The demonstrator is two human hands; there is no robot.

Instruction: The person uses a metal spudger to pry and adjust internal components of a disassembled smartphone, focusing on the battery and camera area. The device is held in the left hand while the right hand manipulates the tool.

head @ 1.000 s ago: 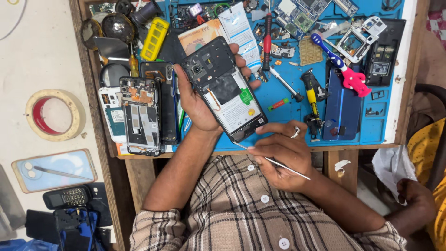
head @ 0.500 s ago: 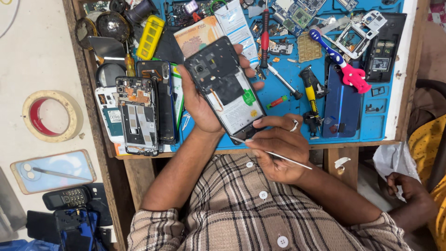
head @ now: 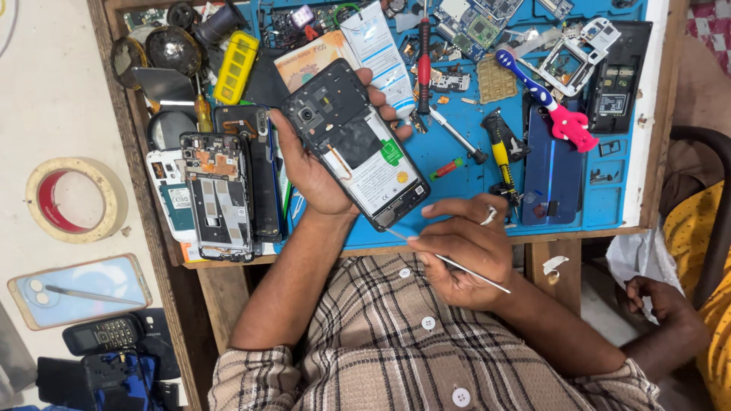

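Held at centre frame above the blue surface (head: 457, 183), the opened phone (head: 356, 144) sits clamped in the left hand (head: 316, 171), while the right hand (head: 461, 247) pinches a thin probe (head: 449, 262) at its lower corner; a slip could likely gouge the exposed battery.

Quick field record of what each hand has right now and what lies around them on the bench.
left hand: grips an opened phone, back cover off, tilted over the blue mat
right hand: pinches a thin metal tool, tip at the phone's lower edge
beside left hand: a second dismantled phone
on mat: yellow-handled screwdriver, pink and blue toothbrush, circuit boards
off mat: tape roll
another person: hand at right edge
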